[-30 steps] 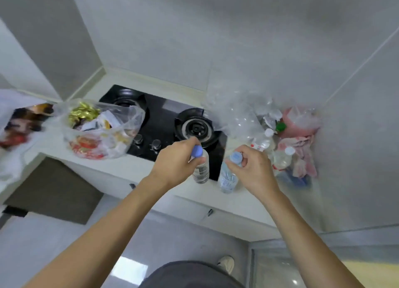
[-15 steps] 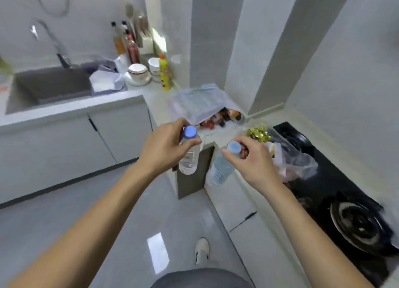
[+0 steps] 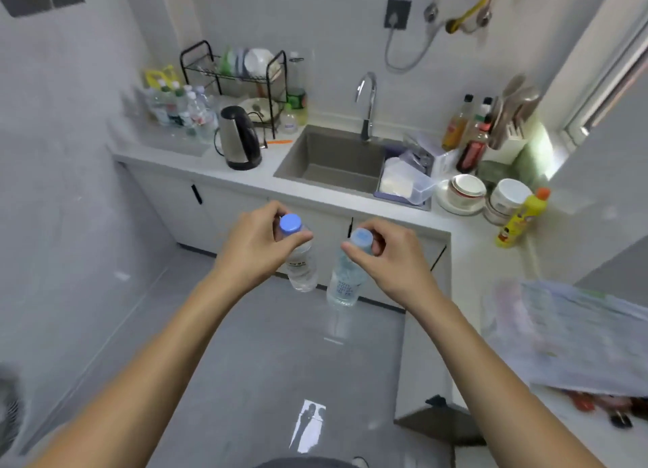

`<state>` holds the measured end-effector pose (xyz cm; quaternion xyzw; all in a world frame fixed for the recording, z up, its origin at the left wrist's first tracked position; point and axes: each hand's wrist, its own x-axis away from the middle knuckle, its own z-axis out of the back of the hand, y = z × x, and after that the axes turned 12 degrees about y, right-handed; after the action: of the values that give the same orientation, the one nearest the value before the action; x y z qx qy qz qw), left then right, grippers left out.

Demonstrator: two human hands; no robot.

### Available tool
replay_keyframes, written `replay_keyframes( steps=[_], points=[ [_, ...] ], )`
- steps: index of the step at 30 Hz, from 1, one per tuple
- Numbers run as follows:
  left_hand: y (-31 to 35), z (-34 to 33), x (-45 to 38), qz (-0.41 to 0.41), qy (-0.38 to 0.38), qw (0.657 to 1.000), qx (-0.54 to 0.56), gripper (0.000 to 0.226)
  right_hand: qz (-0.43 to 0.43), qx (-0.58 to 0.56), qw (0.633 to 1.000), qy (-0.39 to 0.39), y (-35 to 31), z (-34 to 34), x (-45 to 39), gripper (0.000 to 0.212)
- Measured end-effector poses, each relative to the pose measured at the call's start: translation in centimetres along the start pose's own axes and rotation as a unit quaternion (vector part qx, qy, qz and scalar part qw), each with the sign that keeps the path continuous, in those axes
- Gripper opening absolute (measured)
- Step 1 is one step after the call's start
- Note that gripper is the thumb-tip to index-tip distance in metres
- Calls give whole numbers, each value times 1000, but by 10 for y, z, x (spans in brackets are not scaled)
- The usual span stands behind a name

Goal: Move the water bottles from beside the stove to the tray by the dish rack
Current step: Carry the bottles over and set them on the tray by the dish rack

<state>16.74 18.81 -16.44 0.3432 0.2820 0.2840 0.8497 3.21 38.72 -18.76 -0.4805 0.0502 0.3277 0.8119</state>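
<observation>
My left hand (image 3: 257, 248) grips a clear water bottle (image 3: 301, 264) by its neck, just under the blue cap. My right hand (image 3: 392, 257) pinches a second clear bottle (image 3: 345, 281) at its pale blue cap. Both bottles hang upright over the grey floor, in front of the sink counter. Far left on the counter a clear tray (image 3: 154, 136) holds several other water bottles (image 3: 182, 108). The black wire dish rack (image 3: 238, 78) stands just right of them.
A steel kettle (image 3: 240, 138) stands between the tray and the sink (image 3: 333, 159). Right of the sink are a plastic box, stacked bowls (image 3: 466, 192), sauce bottles and a yellow detergent bottle (image 3: 520, 218). A plastic bag (image 3: 568, 334) lies on the right counter.
The view has swung left from the stove to the sink counter. Both hands still carry their bottles, now facing the sink, kettle and dish rack.
</observation>
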Motion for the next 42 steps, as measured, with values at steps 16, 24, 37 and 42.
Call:
replay_keyframes(
  steps=[16, 24, 37, 42],
  points=[
    [-244, 155, -260, 128, 166, 977, -41, 29, 86, -41, 983, -160, -97, -354, -279, 18],
    [-329, 210, -427, 98, 198, 974, -45, 33, 116, -52, 984, -126, -140, -487, -422, 25],
    [-438, 201, -703, 72, 196, 976, -66, 35, 136, -63, 985, -81, -127, -669, -662, 25],
    [-471, 186, -774, 69, 167, 980, -82, 34, 124, -42, 988, -82, -109, -711, -704, 28]
  ],
)
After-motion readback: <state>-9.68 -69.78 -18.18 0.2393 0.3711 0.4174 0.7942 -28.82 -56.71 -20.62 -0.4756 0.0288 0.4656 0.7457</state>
